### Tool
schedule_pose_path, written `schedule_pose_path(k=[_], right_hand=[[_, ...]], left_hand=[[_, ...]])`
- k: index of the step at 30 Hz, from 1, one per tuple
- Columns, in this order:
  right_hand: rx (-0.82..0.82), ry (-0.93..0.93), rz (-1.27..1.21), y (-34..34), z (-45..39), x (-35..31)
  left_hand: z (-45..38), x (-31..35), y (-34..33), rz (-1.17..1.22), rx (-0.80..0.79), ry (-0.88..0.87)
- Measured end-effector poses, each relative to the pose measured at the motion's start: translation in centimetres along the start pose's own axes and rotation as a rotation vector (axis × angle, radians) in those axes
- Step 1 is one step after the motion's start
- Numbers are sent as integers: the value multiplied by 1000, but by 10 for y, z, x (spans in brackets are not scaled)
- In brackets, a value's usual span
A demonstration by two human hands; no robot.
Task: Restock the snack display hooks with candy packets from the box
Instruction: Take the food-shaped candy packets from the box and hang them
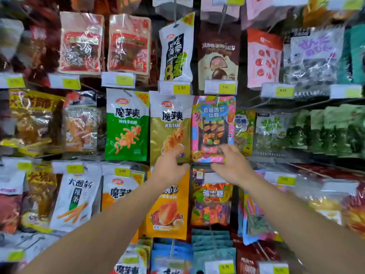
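Left hand pinches the bottom left corner of the pink gummy candy packet, overlapping the gold konjac packet. Right hand grips the bottom right edge. The packet hangs mid-display, apparently steadied so it seats square on its hook. Box not in view.

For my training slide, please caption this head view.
Both hands, left hand and right hand, hold the pink candy packet hanging among the display's snack bags.
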State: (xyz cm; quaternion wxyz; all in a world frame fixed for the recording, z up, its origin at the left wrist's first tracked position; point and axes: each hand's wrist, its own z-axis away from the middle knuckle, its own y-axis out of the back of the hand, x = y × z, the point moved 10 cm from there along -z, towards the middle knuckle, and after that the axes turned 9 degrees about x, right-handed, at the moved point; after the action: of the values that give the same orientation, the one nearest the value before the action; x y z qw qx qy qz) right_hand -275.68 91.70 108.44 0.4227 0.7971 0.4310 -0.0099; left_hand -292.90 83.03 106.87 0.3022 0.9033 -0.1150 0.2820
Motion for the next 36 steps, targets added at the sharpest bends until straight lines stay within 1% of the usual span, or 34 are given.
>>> schedule_pose_path(k=[2, 8, 12, 14, 18, 20, 24, 26, 28, 31, 34, 36], right_hand=[[4, 13, 15, -7, 24, -14], [-111, -25, 77, -70, 121, -46], [-283, -50, 144, -137, 198, -46], [-373, -76, 165, -173, 240, -39], [-536, -80, 192, -236, 319, -21], [-646, -109, 185, -274, 369, -9], [-808, -190, 155, -325, 459, 19], [-888, -256, 132, -350, 507, 36], [-978, -308, 127, -371, 551, 51], [-1060, -388, 107, -399, 608, 76], [-1149, -455, 99, -425, 660, 99], [-1198, -496, 83, -449, 697, 119]], left_hand=[[18, -11, 5, -6, -28, -6], [97, -78, 6, 29, -163, 59], [169, -138, -10, 15, -282, 99], [215, -177, -23, 41, -383, 180], [295, -235, -36, -34, -499, 279], [345, -271, -48, -52, -576, 394], [431, -322, -65, -32, -661, 563], [475, -349, -75, -6, -669, 682], [515, -368, -86, -15, -719, 769], [570, -396, -106, -36, -764, 875], [616, -422, -124, -98, -794, 928], [656, -443, -143, -110, -815, 1011]])
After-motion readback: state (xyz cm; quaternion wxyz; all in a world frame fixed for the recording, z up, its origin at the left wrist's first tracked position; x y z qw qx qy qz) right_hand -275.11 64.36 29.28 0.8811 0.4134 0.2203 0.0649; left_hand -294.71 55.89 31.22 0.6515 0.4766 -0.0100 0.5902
